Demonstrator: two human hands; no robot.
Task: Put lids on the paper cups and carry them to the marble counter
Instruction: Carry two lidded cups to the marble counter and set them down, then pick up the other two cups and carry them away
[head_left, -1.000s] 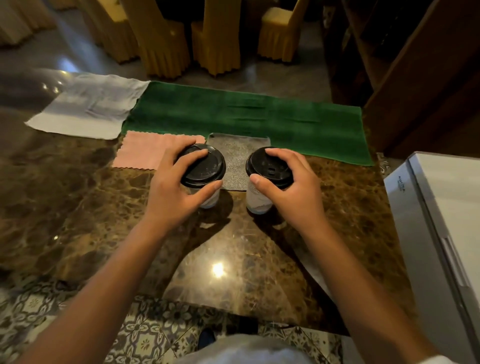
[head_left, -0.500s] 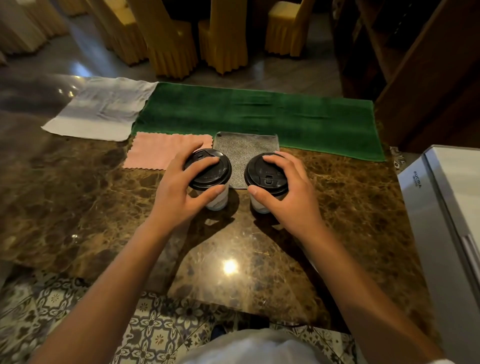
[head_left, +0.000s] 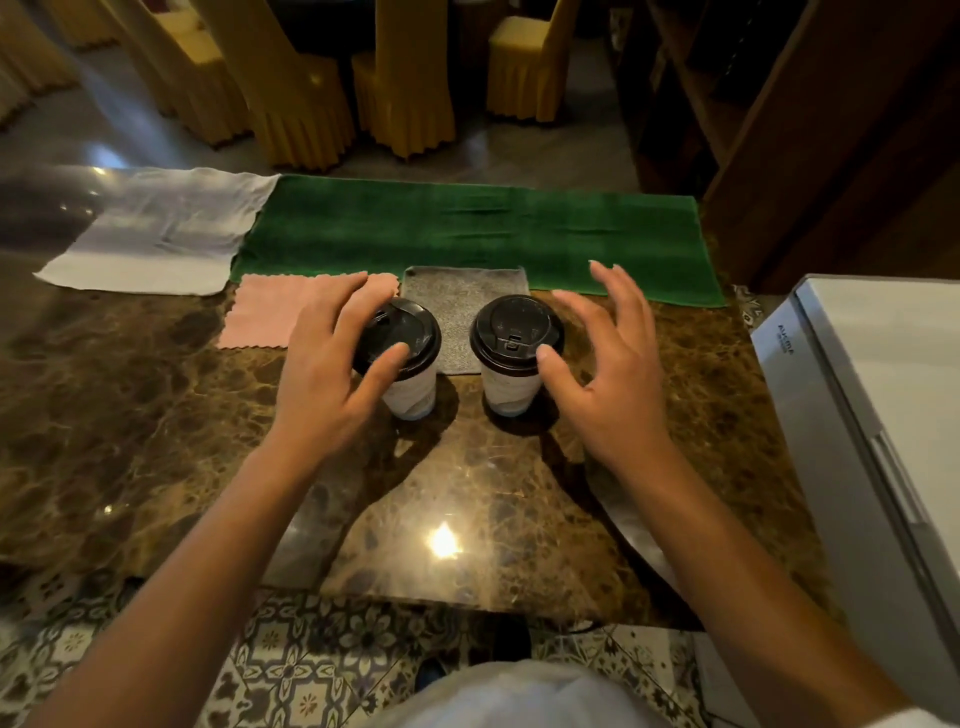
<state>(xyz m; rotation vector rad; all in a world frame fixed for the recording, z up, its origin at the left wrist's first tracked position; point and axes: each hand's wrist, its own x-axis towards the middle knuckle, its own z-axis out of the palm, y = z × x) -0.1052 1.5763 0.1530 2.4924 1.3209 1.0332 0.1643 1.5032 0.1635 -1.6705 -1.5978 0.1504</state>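
Two white paper cups with black lids stand upright side by side on the brown marble counter (head_left: 467, 493). My left hand (head_left: 322, 374) curls loosely around the left cup (head_left: 413, 395), fingers lifted off the lid top and thumb resting at the lid's near rim. Beside the right cup (head_left: 511, 332), my right hand (head_left: 608, 374) has its fingers spread wide, with only the thumb tip near the lid's edge. Both lids look seated on their cups.
Behind the cups lie a small grey cloth (head_left: 457, 291), a pink cloth (head_left: 270, 312), a long green towel (head_left: 467, 234) and a white cloth (head_left: 156, 234). A white appliance (head_left: 872, 415) stands at the right edge. Yellow-covered chairs (head_left: 291, 104) are beyond the counter.
Both hands gripped the lidded cups a moment ago and set them down on the counter. The fingers have since opened and come off the lids, the right hand more than the left.
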